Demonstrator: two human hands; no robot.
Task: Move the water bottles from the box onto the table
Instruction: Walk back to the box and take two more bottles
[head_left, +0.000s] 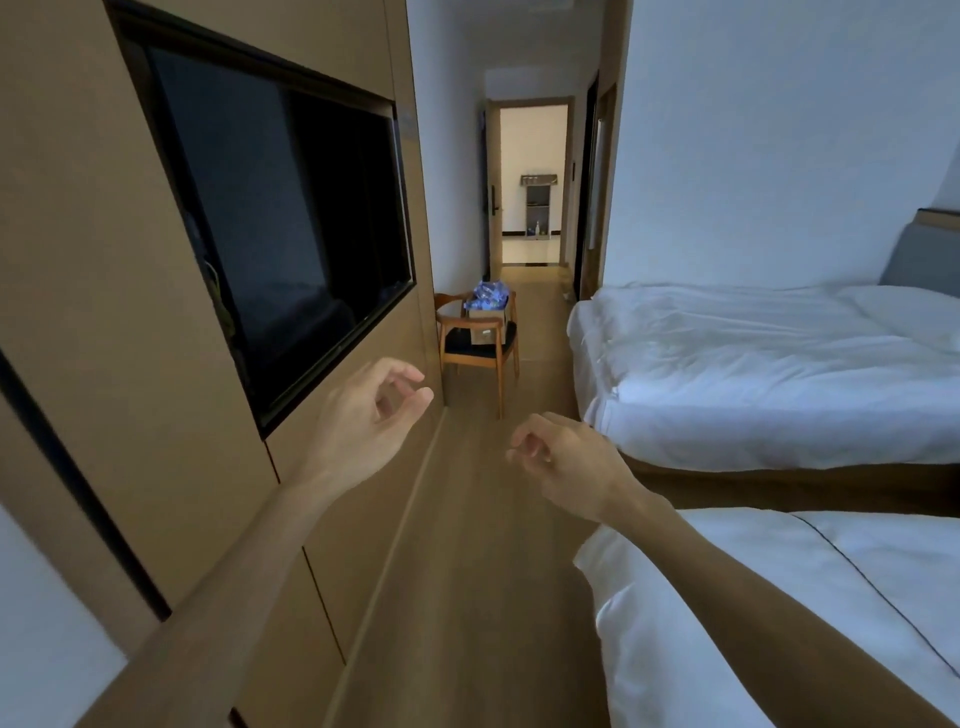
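Down the aisle ahead, the cardboard box (487, 322) sits on the wooden chair (478, 343), water bottles (487, 296) heaped blue at its top; your left hand (363, 415) floats beside the wall television (280, 228), fingers loosely curled, holding nothing; your right hand (566, 462) likewise, near the white bed (753, 364).

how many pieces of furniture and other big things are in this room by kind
beds: 2, near and far
chairs: 1
boxes: 1, on the chair, with water bottles too small to count
televisions: 1
hands: 2, left and right, both empty
total: 7
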